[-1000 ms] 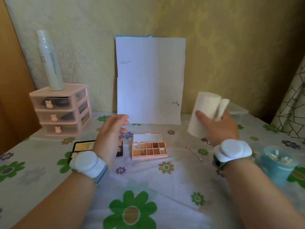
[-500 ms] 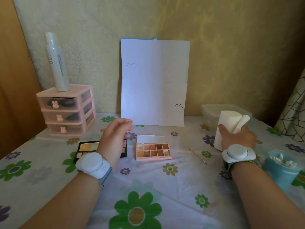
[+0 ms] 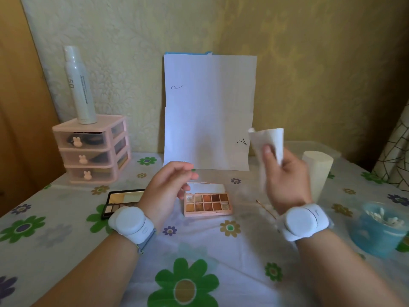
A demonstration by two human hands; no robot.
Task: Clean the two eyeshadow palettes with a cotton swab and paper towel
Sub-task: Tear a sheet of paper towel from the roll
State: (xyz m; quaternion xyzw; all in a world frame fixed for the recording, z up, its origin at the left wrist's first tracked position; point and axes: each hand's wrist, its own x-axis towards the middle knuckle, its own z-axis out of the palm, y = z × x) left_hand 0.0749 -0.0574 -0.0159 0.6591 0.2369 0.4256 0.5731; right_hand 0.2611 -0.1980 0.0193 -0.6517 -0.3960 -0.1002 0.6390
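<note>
A pink eyeshadow palette (image 3: 208, 203) lies open in the middle of the table. A black palette (image 3: 120, 199) lies open to its left, partly hidden behind my left wrist. My right hand (image 3: 285, 182) holds a torn sheet of paper towel (image 3: 269, 141) up in the air, pinched between thumb and fingers. The paper towel roll (image 3: 317, 173) stands upright on the table just right of that hand. My left hand (image 3: 168, 189) hovers over the gap between the palettes, fingers loosely curled and holding nothing. A used cotton swab (image 3: 265, 209) lies on the cloth right of the pink palette.
A blue cup of cotton swabs (image 3: 378, 229) stands at the right edge. A pink three-drawer organiser (image 3: 93, 151) with a white spray bottle (image 3: 79, 85) on top stands at the back left. White paper sheets (image 3: 209, 111) lean on the wall. A clear plastic box (image 3: 316, 148) sits behind the roll.
My right hand set the roll down on the table and came up toward the middle with a torn sheet of paper towel. My left hand stayed over the palettes.
</note>
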